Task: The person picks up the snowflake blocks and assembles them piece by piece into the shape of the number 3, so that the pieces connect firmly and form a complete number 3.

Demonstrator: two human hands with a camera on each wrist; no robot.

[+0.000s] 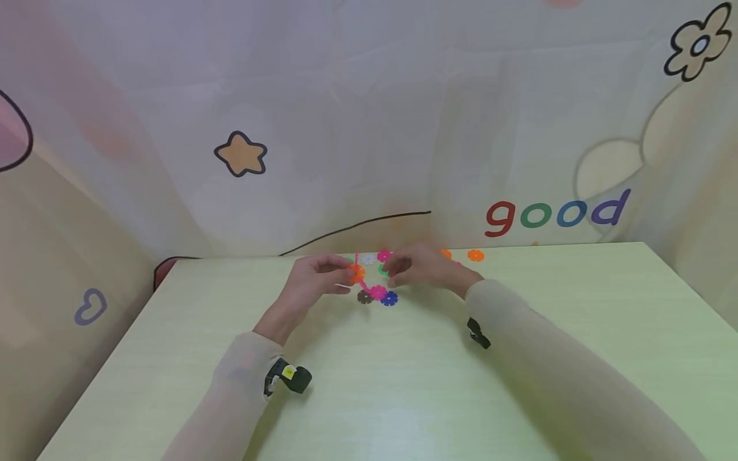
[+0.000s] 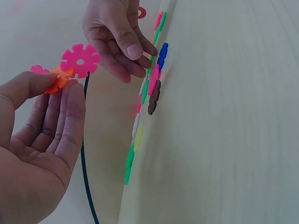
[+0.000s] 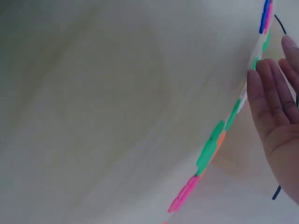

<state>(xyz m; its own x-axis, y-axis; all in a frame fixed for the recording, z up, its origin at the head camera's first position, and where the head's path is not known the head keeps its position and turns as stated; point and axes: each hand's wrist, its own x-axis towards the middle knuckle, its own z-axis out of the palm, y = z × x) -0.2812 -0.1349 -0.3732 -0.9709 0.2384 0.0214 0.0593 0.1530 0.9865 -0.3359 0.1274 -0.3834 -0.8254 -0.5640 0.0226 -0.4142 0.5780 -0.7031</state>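
Held piece: small joined cluster of plastic snowflake discs, one bright pink toothed disc (image 2: pixel 80 60) slotted onto an orange disc (image 2: pixel 60 78), with a second pink disc (image 2: pixel 39 69) behind; raised just above the far middle of the worktop.
Left grip: left hand (image 2: pixel 39 140) pinches the orange disc between thumb and fingertips; palm turned up, fingers (image 2: pixel 70 116) nearly straight and close together.
Right grip: right hand (image 2: pixel 119 35) just beside the pink toothed disc, fingers loosely curled, apart from it by a narrow gap; it holds nothing that the wrist views show. In the right wrist view its straight fingers (image 3: pixel 266 102) lie beside the row of loose discs.
Loose discs: flat plastic snowflake discs on the worktop under and behind the hands, among them brown (image 1: pixel 364 296), magenta (image 1: pixel 378 292), blue (image 1: pixel 389 298), white (image 1: pixel 366 258) and a lone orange one (image 1: pixel 475 255) to the right.
Worktop: pale yellow-green tabletop (image 1: pixel 369 397); discs lie close to its far edge.
Open room: broad bare surface towards the person and to either side of the hands.
Surround: pale printed cloth backdrop (image 1: pixel 369 128) just behind the far edge, bearing a star (image 1: pixel 241 154) and the word "good" (image 1: pixel 556 214).
Sleeves: sheer light sleeves (image 1: pixel 553 358) on both forearms.
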